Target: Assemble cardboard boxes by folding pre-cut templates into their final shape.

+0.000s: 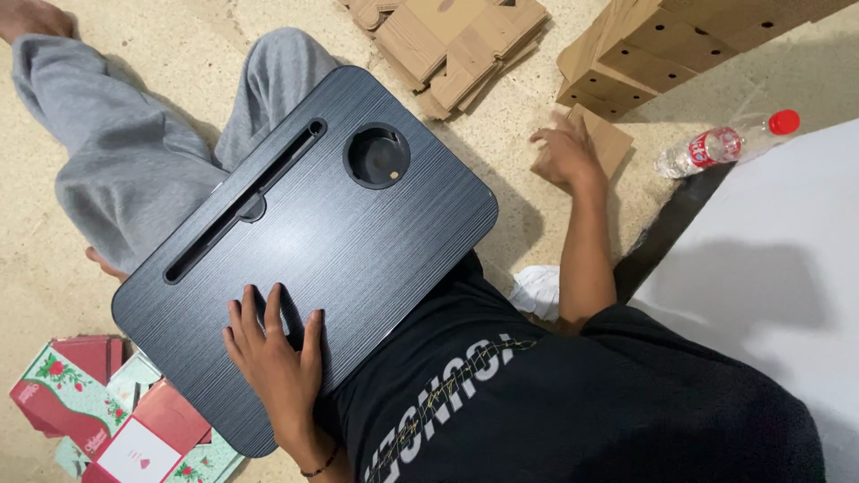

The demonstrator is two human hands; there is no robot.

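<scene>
On the person's lap, across grey trouser legs, lies a dark lap desk point(358, 233) with a fine wood-grain surface, rounded corners, a long narrow slot near its far edge and a round cup recess beside the slot. The left hand point(273, 349) lies flat and open on the desk's near corner, fingers spread, gripping nothing. The right hand point(564, 154) reaches out to the sandy floor point(54, 268), fingers open and resting on a flat brown cardboard piece point(604, 139). Beyond it lie stacks of folded cardboard blanks point(456, 45). A clear plastic bottle with a red cap point(725, 143) lies nearby, and red and green printed boxes point(116, 411) sit by the desk's near corner.
</scene>
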